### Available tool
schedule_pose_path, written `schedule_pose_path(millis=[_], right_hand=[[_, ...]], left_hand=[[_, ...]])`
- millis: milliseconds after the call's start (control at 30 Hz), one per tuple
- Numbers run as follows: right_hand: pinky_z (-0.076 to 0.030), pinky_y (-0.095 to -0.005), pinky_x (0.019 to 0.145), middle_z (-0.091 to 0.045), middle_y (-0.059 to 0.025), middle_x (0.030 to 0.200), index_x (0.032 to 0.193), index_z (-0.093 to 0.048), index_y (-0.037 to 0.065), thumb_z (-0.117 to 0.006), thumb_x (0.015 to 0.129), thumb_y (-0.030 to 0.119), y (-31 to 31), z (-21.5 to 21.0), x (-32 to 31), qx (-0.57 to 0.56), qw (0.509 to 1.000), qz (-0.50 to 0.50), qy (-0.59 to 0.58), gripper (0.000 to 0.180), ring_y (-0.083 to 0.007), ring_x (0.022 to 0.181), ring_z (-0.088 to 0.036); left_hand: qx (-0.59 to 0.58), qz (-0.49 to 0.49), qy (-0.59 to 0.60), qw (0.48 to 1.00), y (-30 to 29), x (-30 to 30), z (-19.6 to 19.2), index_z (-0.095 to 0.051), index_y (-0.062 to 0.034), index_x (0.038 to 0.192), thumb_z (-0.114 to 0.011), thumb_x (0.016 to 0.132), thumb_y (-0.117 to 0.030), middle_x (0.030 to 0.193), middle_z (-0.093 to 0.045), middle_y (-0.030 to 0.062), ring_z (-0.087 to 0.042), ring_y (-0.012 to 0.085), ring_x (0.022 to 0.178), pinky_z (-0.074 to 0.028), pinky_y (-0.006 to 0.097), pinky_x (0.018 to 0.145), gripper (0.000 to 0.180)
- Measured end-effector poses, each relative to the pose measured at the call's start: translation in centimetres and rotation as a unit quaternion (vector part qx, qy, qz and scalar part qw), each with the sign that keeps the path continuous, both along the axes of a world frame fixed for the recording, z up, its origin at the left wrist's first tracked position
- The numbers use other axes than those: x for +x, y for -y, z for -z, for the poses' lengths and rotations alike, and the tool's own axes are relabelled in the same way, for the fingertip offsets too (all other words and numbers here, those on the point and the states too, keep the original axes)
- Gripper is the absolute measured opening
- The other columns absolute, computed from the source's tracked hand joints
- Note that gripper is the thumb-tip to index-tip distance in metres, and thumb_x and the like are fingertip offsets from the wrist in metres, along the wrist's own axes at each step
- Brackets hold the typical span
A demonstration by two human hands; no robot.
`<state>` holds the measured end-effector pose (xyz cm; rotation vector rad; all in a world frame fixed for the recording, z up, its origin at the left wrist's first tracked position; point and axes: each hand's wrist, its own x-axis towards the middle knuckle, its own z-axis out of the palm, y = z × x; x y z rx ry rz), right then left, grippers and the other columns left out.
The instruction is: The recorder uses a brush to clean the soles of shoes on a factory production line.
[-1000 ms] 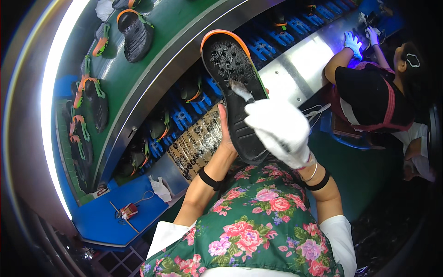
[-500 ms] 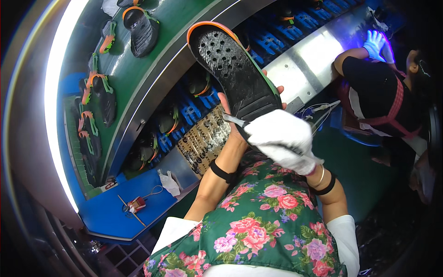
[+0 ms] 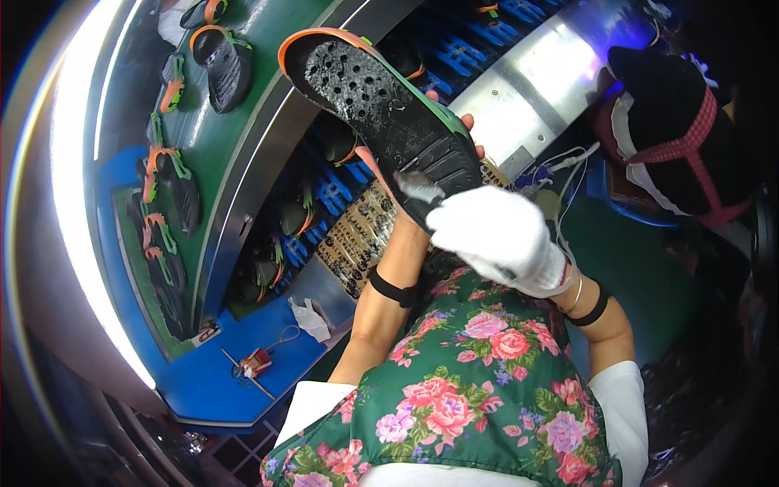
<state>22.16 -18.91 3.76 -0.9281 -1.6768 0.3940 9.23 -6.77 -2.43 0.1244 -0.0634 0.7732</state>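
Note:
Held up in front of me is a black shoe sole (image 3: 403,134) with an orange and green rim and round holes at its far, wider end. My bare left hand (image 3: 381,177) grips it from underneath, thumb along the left edge and fingertips showing past the right edge. White, wet-looking streaks cover the holed part. In a white knitted glove, my right hand (image 3: 501,237) is closed around a small flat brush (image 3: 419,189). The blurred brush tip lies over the ridged near part of the sole; the brush's handle is hidden in the glove.
A green conveyor belt (image 3: 243,134) carries several orange-and-green-trimmed black shoes (image 3: 227,73) on the left. Beneath it are blue racks (image 3: 334,195) with more shoes. A blue shelf (image 3: 219,381) holds a small tool (image 3: 253,363). At right, a co-worker (image 3: 665,122) bends beside the metal housing.
The sole has shifted left in view, and the brush has moved onto its near ridged part from the left edge. The co-worker's blue-lit gloved hands have gone out of sight.

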Motion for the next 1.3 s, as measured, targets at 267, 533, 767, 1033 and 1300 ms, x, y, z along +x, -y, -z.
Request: schedule_pose_path(millis=[267, 533, 767, 1033, 1300], right_hand=[[-0.058, -0.0371, 0.080, -0.075, -0.0119, 0.095, 0.091, -0.076, 0.007, -0.078, 0.077, 0.002, -0.2, -0.2, 1.6, -0.073, 0.992, -0.002, -0.105, 0.015, -0.0268, 0.090, -0.073], [-0.058, -0.0366, 0.079, -0.076, -0.0088, 0.099, 0.092, -0.077, 0.009, -0.079, 0.075, 0.002, 0.2, -0.2, 1.4, -0.108, 0.976, -0.089, -0.165, 0.019, -0.0265, 0.090, -0.073], [-0.057, -0.0377, 0.082, -0.075, -0.0128, 0.102, 0.096, -0.075, 0.005, -0.077, 0.074, -0.001, 0.3, -0.9, 1.1, -0.062, 0.996, 0.019, -0.054, 0.023, -0.0305, 0.095, -0.072], [-0.057, -0.0369, 0.080, -0.075, -0.0114, 0.101, 0.099, -0.076, 0.007, -0.077, 0.073, -0.001, -0.1, -1.3, 0.7, -0.043, 0.997, 0.066, 0.008, 0.027, -0.0292, 0.093, -0.072], [-0.057, -0.0318, 0.086, -0.075, -0.0146, 0.102, 0.088, -0.074, -0.005, -0.068, 0.081, -0.008, 0.3, -2.2, 0.4, -0.312, 0.845, 0.052, -0.432, 0.010, -0.0181, 0.092, -0.072]], left_hand=[[0.027, 0.066, 0.012, 0.997, -0.9, -0.4, 0.4, -0.022, -0.0062, 0.159, -0.067, 0.073, -0.082, 0.153, -0.041, 0.0198, -0.044, 0.0365, 0.137, -0.044, 0.058, 0.108, 0.123], [0.009, 0.079, -0.029, 0.996, -0.9, -0.6, -0.8, -0.026, -0.0126, 0.160, -0.050, 0.077, -0.090, 0.163, -0.022, 0.0247, -0.047, 0.0497, 0.131, -0.048, 0.063, 0.102, 0.116], [0.047, 0.083, 0.018, 0.995, -1.6, 0.7, -1.4, -0.024, -0.0014, 0.158, -0.051, 0.077, -0.088, 0.161, -0.025, 0.0247, -0.049, 0.0479, 0.131, -0.052, 0.061, 0.099, 0.122], [0.052, 0.030, -0.014, 0.998, -1.3, 2.1, -0.7, -0.024, -0.0035, 0.158, -0.051, 0.083, -0.082, 0.160, -0.028, 0.0233, -0.048, 0.0487, 0.132, -0.050, 0.062, 0.101, 0.112], [0.012, 0.019, 0.020, 1.000, -1.4, 2.0, -0.9, -0.023, -0.0039, 0.158, -0.052, 0.083, -0.083, 0.158, -0.031, 0.0234, -0.051, 0.0479, 0.128, -0.051, 0.062, 0.099, 0.113]])
